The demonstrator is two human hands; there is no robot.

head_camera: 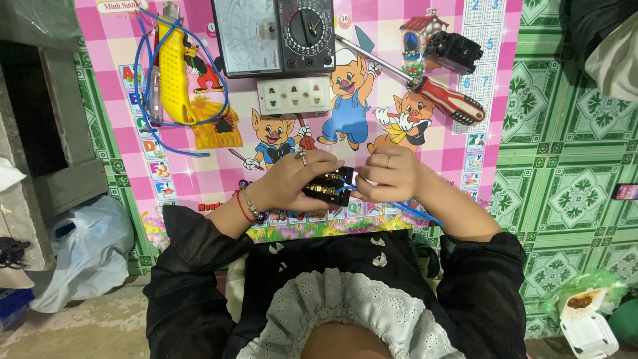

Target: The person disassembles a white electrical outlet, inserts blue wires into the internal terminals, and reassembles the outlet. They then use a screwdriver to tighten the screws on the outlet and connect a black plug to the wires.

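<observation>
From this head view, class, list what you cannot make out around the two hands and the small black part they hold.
- Black electrical part: mostly covered by the left hand and right hand.
- Blue wire: its end is hidden under the right hand's fingers.
- Analog multimeter: top cut off by the frame edge.
- Food box: contents too small to identify.

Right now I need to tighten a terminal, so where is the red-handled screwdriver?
In the head view the red-handled screwdriver lies slanted on the pink table, upper right, between the black switch block and the white socket outlet, beyond the right hand.
</observation>
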